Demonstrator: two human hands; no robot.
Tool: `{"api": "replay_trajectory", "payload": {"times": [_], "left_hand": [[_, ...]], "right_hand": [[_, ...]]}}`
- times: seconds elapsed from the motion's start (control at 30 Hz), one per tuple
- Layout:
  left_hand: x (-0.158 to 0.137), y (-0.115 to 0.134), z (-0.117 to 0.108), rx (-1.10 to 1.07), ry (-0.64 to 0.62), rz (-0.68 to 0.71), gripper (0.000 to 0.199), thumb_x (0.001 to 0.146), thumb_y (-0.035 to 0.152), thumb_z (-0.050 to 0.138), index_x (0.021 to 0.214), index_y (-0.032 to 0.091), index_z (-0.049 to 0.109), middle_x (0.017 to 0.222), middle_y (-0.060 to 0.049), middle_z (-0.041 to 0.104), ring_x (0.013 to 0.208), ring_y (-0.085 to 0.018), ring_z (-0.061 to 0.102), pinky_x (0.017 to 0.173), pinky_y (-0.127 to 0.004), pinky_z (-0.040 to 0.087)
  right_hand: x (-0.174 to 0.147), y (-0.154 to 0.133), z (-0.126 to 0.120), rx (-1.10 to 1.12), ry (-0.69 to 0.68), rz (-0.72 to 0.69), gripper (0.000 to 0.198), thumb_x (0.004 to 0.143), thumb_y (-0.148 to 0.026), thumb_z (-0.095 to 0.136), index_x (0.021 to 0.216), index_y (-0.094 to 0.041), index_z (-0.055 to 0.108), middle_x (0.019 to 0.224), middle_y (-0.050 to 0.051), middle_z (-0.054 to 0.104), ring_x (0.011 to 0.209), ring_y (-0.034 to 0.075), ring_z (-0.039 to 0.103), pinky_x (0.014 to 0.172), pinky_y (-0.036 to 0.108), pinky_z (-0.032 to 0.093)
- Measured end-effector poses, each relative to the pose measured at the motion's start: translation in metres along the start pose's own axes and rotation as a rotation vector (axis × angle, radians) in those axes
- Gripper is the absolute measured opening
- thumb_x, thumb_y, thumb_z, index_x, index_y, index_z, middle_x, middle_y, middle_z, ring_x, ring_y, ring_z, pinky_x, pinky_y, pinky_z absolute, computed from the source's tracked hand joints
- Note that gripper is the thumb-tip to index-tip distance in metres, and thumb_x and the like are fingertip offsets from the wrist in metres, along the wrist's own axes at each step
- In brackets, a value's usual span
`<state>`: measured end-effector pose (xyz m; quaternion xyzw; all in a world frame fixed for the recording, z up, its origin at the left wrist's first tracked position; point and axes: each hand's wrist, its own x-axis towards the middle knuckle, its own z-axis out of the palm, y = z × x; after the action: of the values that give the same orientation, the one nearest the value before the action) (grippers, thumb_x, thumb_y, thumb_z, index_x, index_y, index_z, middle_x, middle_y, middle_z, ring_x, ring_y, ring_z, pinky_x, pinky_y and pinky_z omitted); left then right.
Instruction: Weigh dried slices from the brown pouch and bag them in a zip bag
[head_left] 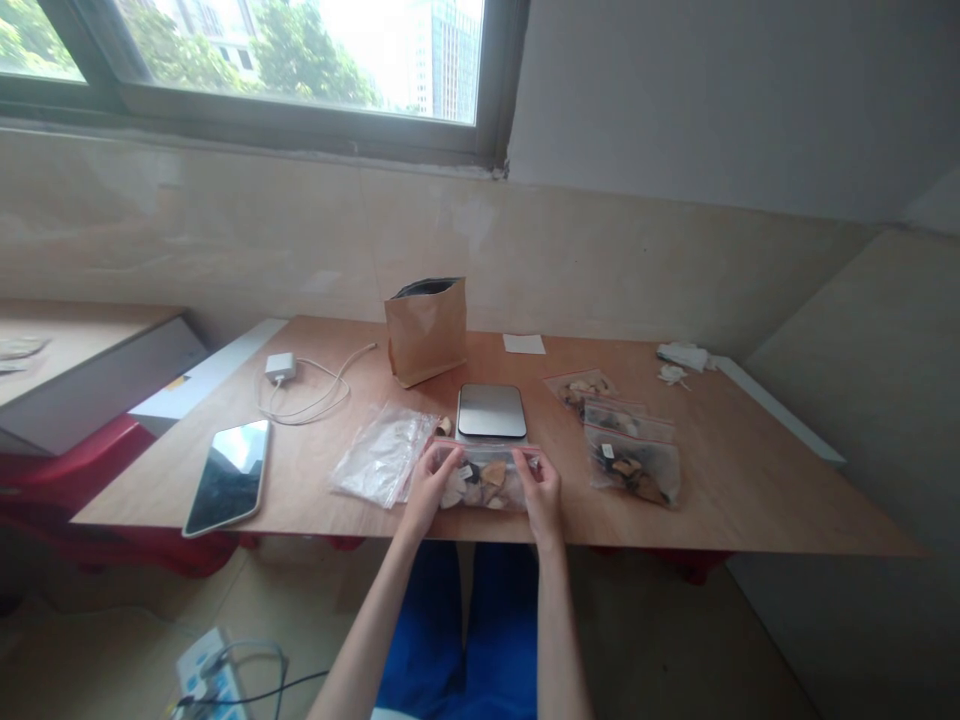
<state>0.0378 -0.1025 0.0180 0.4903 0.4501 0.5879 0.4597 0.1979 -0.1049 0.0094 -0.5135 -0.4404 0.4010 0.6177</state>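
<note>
A clear zip bag (491,484) with tan and dark dried slices and a small white label inside is held near the table's front edge. My left hand (430,484) grips its upper left corner, and my right hand (541,490) grips the upper right one. Both hands are closed on the bag, whose top edge has a red stripe. Just behind it sits a digital scale (491,411) with a bare silver plate. Beside my left hand lie flat, clear plastic bags (382,455), with a brown piece (443,427) at their right edge.
Filled zip bags (634,468) lie to the right. An open kraft paper pouch (427,335) stands at the back. A tablet (229,476) and a white charger (280,367) with cable are on the left. White paper (524,344) and crumpled white items (684,357) lie toward the back.
</note>
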Motion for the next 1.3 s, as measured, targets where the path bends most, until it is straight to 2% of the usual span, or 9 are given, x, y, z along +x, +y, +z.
{"api": "replay_trajectory", "payload": {"times": [0.17,0.3,0.63,0.83,1.07,1.17,1.3], "left_hand": [[-0.002,0.001,0.0,0.018,-0.049,-0.033,0.023,0.073,0.039,0.064,0.082,0.018,0.067,0.089,-0.003,0.067,0.084,-0.017,0.061,0.077,-0.027,0.045],[-0.003,0.0,0.0,0.02,-0.023,-0.053,0.022,0.071,0.039,0.065,0.076,0.017,0.068,0.08,-0.003,0.068,0.077,-0.016,0.061,0.073,-0.025,0.046],[-0.005,0.001,0.0,-0.023,0.024,-0.078,0.026,0.069,0.038,0.067,0.08,0.015,0.07,0.08,-0.006,0.07,0.079,-0.02,0.063,0.074,-0.029,0.047],[-0.003,0.001,0.001,0.011,-0.009,-0.059,0.023,0.069,0.037,0.067,0.077,0.015,0.069,0.076,-0.004,0.069,0.073,-0.017,0.062,0.07,-0.026,0.047],[-0.004,0.003,0.0,-0.028,-0.058,-0.112,0.027,0.07,0.041,0.066,0.08,0.016,0.07,0.079,-0.005,0.07,0.077,-0.019,0.063,0.071,-0.027,0.048],[-0.005,0.006,0.0,-0.036,-0.082,-0.117,0.026,0.069,0.041,0.066,0.081,0.017,0.071,0.084,-0.006,0.07,0.08,-0.019,0.063,0.072,-0.027,0.049],[-0.005,0.007,0.001,-0.033,-0.099,-0.107,0.022,0.067,0.039,0.068,0.073,0.017,0.07,0.077,-0.005,0.068,0.073,-0.018,0.062,0.066,-0.026,0.049]], "right_hand": [[-0.009,-0.001,0.003,0.022,-0.023,0.052,0.031,0.074,-0.043,0.061,0.09,-0.016,0.063,0.091,0.007,0.068,0.087,0.02,0.063,0.08,0.031,0.047],[-0.011,-0.001,0.007,0.023,-0.01,0.021,0.029,0.072,-0.041,0.064,0.085,-0.016,0.063,0.085,0.006,0.068,0.082,0.02,0.063,0.077,0.032,0.048],[-0.014,0.0,0.008,0.005,0.021,-0.042,0.022,0.073,-0.038,0.063,0.079,-0.017,0.061,0.075,0.002,0.065,0.074,0.016,0.06,0.073,0.028,0.047],[-0.013,0.002,0.01,0.004,0.065,-0.07,0.021,0.073,-0.038,0.062,0.075,-0.017,0.06,0.073,0.001,0.063,0.073,0.016,0.059,0.072,0.028,0.046],[-0.014,0.001,0.007,0.012,-0.033,0.017,0.027,0.075,-0.041,0.06,0.087,-0.016,0.063,0.087,0.006,0.067,0.084,0.02,0.063,0.078,0.032,0.048],[-0.015,0.001,0.007,0.025,-0.05,0.007,0.026,0.076,-0.04,0.06,0.088,-0.017,0.064,0.089,0.007,0.068,0.085,0.021,0.063,0.079,0.033,0.049],[-0.014,0.001,0.008,0.009,-0.071,-0.041,0.024,0.075,-0.039,0.062,0.086,-0.018,0.064,0.086,0.006,0.068,0.083,0.02,0.063,0.078,0.034,0.049]]}}
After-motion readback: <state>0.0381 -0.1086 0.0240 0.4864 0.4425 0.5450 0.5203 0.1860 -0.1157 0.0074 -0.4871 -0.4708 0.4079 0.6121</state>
